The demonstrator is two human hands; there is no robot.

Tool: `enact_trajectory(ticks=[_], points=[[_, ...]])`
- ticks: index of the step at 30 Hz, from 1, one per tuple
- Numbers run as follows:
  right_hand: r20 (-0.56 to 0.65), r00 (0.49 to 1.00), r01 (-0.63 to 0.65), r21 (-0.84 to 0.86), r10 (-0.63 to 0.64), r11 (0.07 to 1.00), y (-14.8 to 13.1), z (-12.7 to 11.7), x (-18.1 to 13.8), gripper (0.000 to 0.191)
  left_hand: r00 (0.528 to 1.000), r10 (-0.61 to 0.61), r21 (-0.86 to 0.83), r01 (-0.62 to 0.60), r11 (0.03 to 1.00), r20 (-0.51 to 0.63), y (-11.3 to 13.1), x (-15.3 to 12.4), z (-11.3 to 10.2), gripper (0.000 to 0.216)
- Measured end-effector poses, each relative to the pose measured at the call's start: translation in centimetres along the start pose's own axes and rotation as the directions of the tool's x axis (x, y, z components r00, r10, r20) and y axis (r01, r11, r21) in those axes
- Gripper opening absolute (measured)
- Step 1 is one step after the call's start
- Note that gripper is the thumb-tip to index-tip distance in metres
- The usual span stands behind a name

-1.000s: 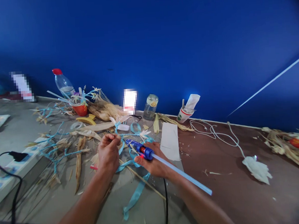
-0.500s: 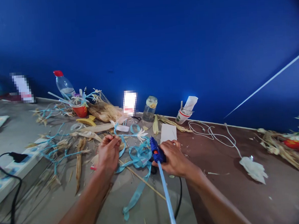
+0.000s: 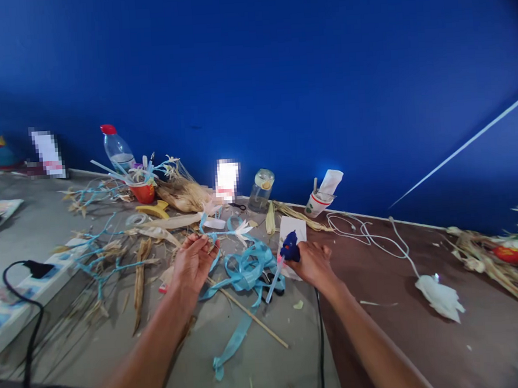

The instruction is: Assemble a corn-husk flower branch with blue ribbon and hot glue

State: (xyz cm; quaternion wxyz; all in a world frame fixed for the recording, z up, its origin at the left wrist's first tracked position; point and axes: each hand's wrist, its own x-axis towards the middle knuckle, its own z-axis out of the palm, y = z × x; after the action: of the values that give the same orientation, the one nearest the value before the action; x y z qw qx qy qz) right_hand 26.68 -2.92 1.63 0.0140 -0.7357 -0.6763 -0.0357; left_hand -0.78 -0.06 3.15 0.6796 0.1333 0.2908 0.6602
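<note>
My right hand (image 3: 313, 264) is closed round a blue hot glue gun (image 3: 290, 246), held over a white card (image 3: 296, 225). A pale glue stick (image 3: 273, 284) sticks out of the gun's back end toward me. My left hand (image 3: 197, 257) pinches a stem wrapped in light blue ribbon, with a white flower (image 3: 244, 231) at its right end. Part of the stem is hidden by the fingers. Loose loops of blue ribbon (image 3: 248, 268) lie between my hands. A thin stick (image 3: 253, 316) crosses the mat beneath them.
Blue-wrapped branches (image 3: 99, 268) and a white power strip (image 3: 37, 298) lie at left. Along the wall stand a red cup (image 3: 144, 193), a bottle (image 3: 118, 151), a glass jar (image 3: 261, 191) and a white cup (image 3: 318, 202). A white cable (image 3: 366, 231) and crumpled tissue (image 3: 441, 297) are at right.
My right hand has moved slightly right with the glue gun, which has swung so its tip points away over the white card. My left hand has turned a little, still pinching the stem.
</note>
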Motion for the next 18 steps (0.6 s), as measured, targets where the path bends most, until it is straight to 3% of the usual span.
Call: enact_trajectory(ticks=[5, 11, 16, 18], points=[[-0.050, 0.998, -0.031, -0.021, 0.030, 0.999, 0.2, 0.8, 0.8, 0.044, 1.000, 0.020, 0.026, -0.020, 0.999, 0.001, -0.3, 0.1, -0.1, 0.025], [0.032, 0.996, -0.087, 0.033, 0.086, 0.996, 1.1, 1.7, 1.7, 0.045, 1.000, 0.016, 0.076, -0.016, 0.997, 0.010, -0.9, 0.1, -0.3, 0.023], [0.107, 0.993, 0.027, 0.130, -0.041, 0.991, 1.9, 1.2, 1.8, 0.045, 1.000, -0.001, 0.074, -0.001, 0.997, 0.030, -1.1, 0.1, -0.3, 0.022], [0.055, 0.996, 0.060, 0.179, -0.071, 0.982, 1.7, 0.5, 1.6, 0.041, 0.999, -0.014, 0.072, 0.011, 0.997, 0.031, -1.2, -0.2, -0.1, 0.023]])
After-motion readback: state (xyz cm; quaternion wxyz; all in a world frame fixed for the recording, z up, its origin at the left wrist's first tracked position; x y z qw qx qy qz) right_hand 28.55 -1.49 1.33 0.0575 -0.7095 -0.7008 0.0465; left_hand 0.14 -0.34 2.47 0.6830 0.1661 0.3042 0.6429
